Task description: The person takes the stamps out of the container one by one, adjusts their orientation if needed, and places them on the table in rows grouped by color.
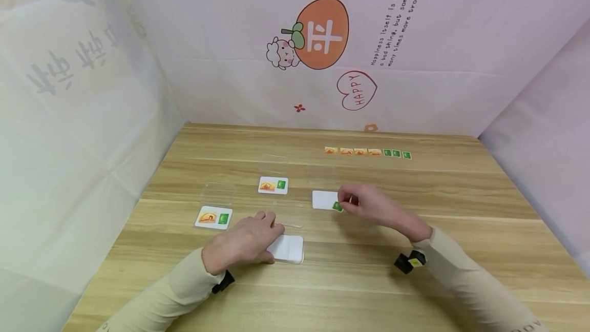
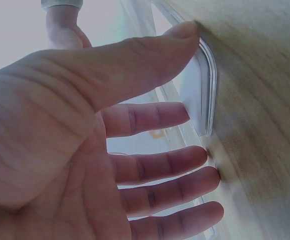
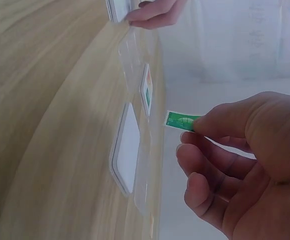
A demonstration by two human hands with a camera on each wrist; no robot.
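Note:
My right hand (image 1: 371, 205) pinches a small green stamp (image 3: 180, 120) between thumb and index finger, its other fingers loosely curled. In the head view the stamp overlaps the lower right corner of a blank white card (image 1: 324, 200); the right wrist view shows it held up, apart from that card (image 3: 128, 150). My left hand (image 1: 244, 240) rests at the left side of the nearest clear case, which holds white cards (image 1: 289, 248). In the left wrist view its fingers are nearly straight, with the thumb tip against the edge of the case (image 2: 205, 90).
Two other cards, one at left (image 1: 213, 218) and one behind (image 1: 273, 185), each bear an orange stamp and a green stamp. Clear lids (image 1: 290, 213) lie open behind the cases. Along the back, orange stamps (image 1: 346, 151) and green stamps (image 1: 396, 153) stand in a row.

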